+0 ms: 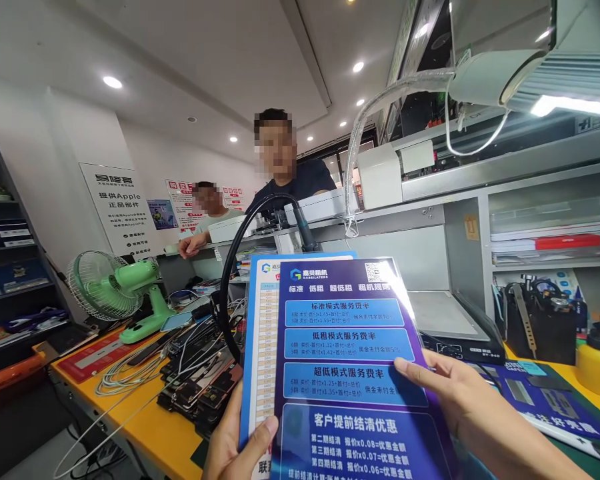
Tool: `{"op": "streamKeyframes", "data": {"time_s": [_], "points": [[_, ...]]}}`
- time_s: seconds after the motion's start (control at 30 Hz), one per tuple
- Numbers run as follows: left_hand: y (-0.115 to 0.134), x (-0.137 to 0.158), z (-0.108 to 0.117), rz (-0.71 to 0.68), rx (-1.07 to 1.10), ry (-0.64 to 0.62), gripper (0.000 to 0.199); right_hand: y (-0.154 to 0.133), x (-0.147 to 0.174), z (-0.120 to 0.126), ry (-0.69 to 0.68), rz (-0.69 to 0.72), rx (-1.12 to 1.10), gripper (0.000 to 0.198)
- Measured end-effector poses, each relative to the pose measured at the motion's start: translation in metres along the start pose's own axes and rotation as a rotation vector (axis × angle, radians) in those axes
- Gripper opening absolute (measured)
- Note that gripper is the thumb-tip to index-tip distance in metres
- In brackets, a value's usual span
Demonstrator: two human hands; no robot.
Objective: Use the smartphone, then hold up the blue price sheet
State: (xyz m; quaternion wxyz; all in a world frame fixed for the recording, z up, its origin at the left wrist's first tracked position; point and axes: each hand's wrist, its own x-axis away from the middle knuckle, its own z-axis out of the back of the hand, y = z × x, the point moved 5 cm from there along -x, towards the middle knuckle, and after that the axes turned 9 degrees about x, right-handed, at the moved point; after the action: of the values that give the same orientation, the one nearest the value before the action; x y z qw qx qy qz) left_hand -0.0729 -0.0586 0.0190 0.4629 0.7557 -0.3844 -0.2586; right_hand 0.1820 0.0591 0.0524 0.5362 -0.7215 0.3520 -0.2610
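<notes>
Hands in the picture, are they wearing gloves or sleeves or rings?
No gloves. The left hand and right hand are both bare, with short plain nails. The right forearm shows bare too, no sleeve, watch or bracelet in view. No rings can be seen on the fingers that show.

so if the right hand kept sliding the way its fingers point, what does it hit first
The right hand points left across the purple sheet it holds. Carried on, it would likely reach the blue-edged sheet behind, then the pile of phones on the yellow bench; depth is unclear.
</notes>
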Motion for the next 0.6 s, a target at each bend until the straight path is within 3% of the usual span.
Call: {"op": "streamKeyframes", "data": {"time_s": [0.2, 0.37, 0.6], "points": [[0.006, -0.006, 0.007, 0.0, -0.005, 0.1, 0.103, -0.002, 0.003, 0.003, -0.004, 0.018, 0.123, 0.039], [0.007, -0.008, 0.011, 0.001, 0.052, 0.097, 0.099, 0.006, -0.001, 0.007, 0.027, 0.004, 0.164, 0.025], [0.019, 0.005, 0.002, -0.055, 0.071, 0.078, 0.098, 0.011, -0.006, 0.01, 0.027, 0.016, 0.138, 0.022]]}}
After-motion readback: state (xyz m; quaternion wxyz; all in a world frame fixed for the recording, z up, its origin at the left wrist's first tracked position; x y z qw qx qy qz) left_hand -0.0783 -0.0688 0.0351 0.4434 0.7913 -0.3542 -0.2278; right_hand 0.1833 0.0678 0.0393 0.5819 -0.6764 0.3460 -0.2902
